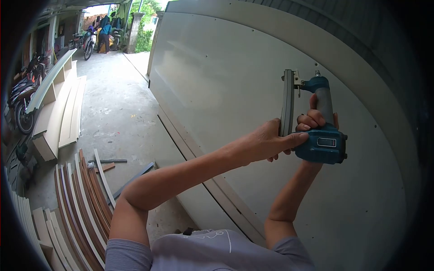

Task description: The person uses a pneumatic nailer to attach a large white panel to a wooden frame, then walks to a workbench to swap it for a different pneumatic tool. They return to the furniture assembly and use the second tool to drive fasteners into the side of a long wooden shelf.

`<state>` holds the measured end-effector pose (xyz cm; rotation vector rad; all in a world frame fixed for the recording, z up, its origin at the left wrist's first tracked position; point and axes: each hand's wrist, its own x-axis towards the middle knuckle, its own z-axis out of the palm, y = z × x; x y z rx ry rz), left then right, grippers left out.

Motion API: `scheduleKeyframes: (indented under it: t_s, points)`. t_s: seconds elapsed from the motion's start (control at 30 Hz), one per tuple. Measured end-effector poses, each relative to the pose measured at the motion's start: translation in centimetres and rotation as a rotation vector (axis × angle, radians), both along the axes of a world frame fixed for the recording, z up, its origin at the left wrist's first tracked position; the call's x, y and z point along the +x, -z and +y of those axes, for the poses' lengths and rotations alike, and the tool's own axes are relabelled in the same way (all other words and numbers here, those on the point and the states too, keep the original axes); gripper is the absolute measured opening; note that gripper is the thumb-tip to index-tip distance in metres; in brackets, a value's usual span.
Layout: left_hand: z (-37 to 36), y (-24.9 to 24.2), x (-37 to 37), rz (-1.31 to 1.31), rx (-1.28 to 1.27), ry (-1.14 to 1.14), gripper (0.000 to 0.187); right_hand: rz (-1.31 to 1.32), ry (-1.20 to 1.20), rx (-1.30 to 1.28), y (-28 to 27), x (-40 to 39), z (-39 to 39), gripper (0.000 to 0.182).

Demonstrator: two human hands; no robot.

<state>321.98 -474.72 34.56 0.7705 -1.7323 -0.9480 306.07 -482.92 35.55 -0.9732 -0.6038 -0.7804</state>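
Observation:
A teal and grey power nailer (322,143) is held up in front of a large pale panel (217,86). My right hand (313,118) wraps round its grey handle, fingers curled. My left hand (271,141) grips the tool's lower end, its thumb pressed on the teal base and its other fingers partly hidden behind. The long metal magazine (287,101) stands upright on the tool's left side, just above my left hand. Small dark dots mark the panel's surface.
Long brown and white strips (83,203) lie on the concrete floor (108,104) at lower left. Behind them are a cream shelf-like frame (56,108) and a motorbike (25,108). A person (105,36) in a blue top bends near another motorbike (89,44) at the far back.

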Motion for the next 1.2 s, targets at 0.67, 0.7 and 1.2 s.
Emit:
scheduleKeyframes:
  t_s: [0.67, 0.7, 1.2]
  points:
    - [-2.3, 2.1, -0.5, 0.100, 0.021, -0.009, 0.078, 0.065, -0.002, -0.058, 0.1, 0.1, -1.6, 0.059]
    - [-2.4, 2.2, -0.6, 0.099, 0.016, -0.003, 0.078, 0.060, 0.006, -0.053, 0.1, 0.1, -1.6, 0.059]
    - [-2.0, 2.0, -1.5, 0.129, -0.052, 0.009, 0.074, 0.099, 0.059, 0.011, -0.1, -0.5, -1.6, 0.060]
